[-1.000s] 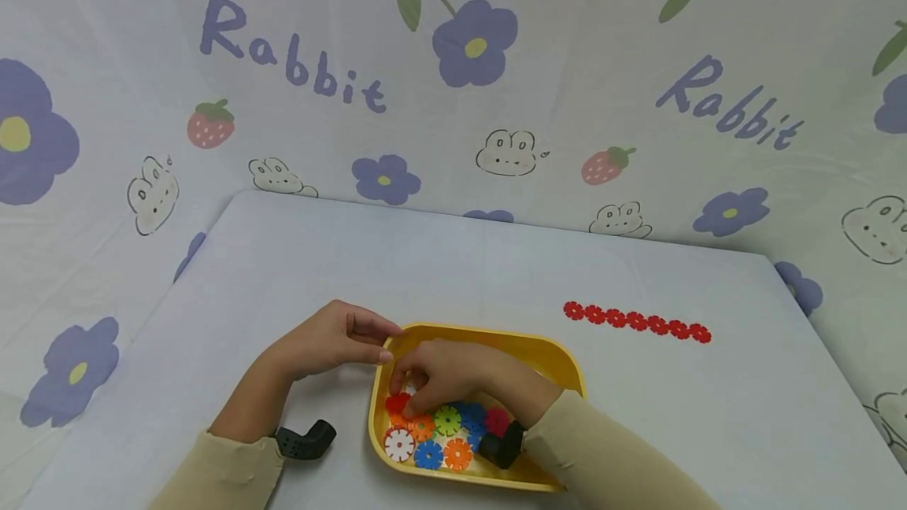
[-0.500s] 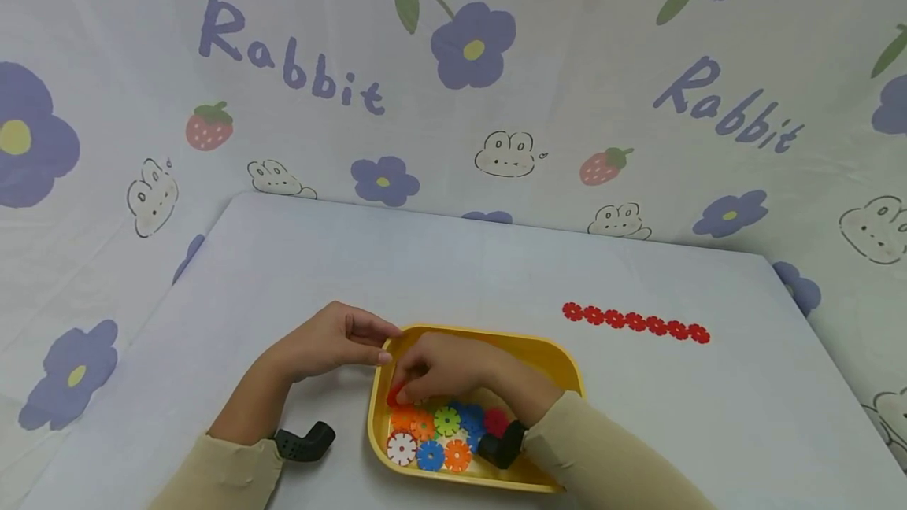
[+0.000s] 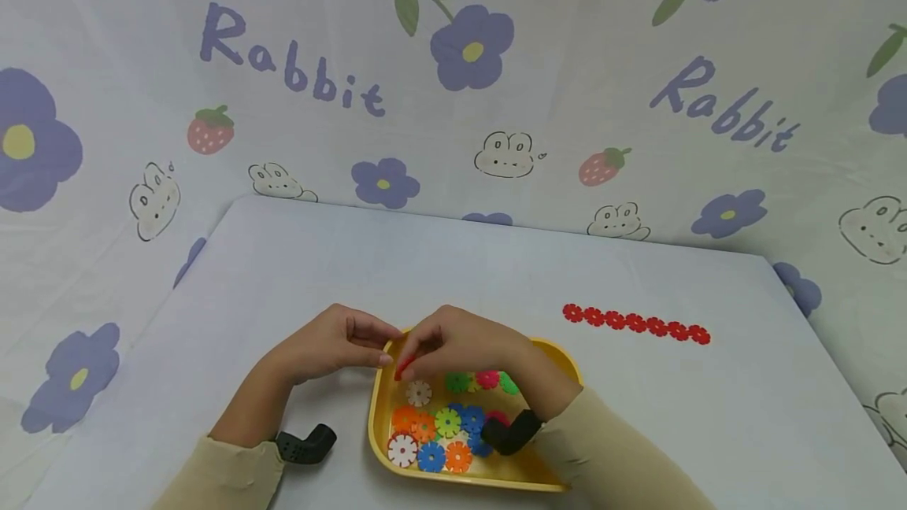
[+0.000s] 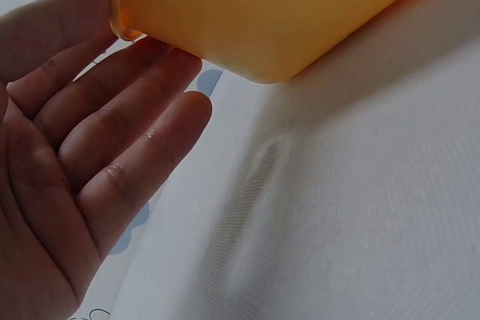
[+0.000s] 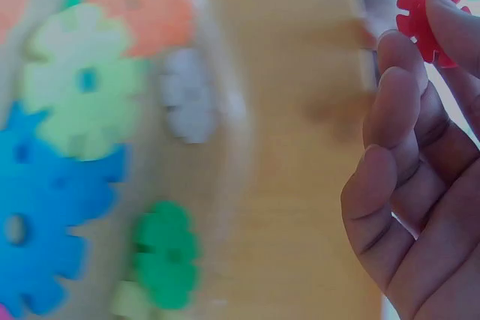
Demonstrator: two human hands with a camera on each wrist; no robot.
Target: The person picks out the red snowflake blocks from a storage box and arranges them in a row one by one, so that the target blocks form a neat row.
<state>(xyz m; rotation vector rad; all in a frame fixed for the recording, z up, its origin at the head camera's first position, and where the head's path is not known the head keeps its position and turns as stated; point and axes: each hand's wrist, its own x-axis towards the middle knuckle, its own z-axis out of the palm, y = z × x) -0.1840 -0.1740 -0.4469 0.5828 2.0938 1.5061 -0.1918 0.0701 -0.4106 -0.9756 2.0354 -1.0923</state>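
One red disc (image 5: pixel 416 26), just lifted clear of the mixed discs (image 3: pixel 448 422) and so singled out, pinched in your right grip (image 3: pixel 464 345) over the yellow tray (image 3: pixel 482 482), which your left grip (image 3: pixel 333 345) touches with fingers loosely extended, a red row (image 3: pixel 631 322) lying apart on the surface (image 3: pixel 425 266).

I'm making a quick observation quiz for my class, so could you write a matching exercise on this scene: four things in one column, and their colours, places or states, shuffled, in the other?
Things:
1. Left hand
2. Right hand
3. Tray
4. Row of red pieces

Descriptions:
A. Lying on the white table
B. At the rim on the tray's left side
C. Yellow
D. Pinching a single red piece

Pairs: 1-B, 2-D, 3-C, 4-A
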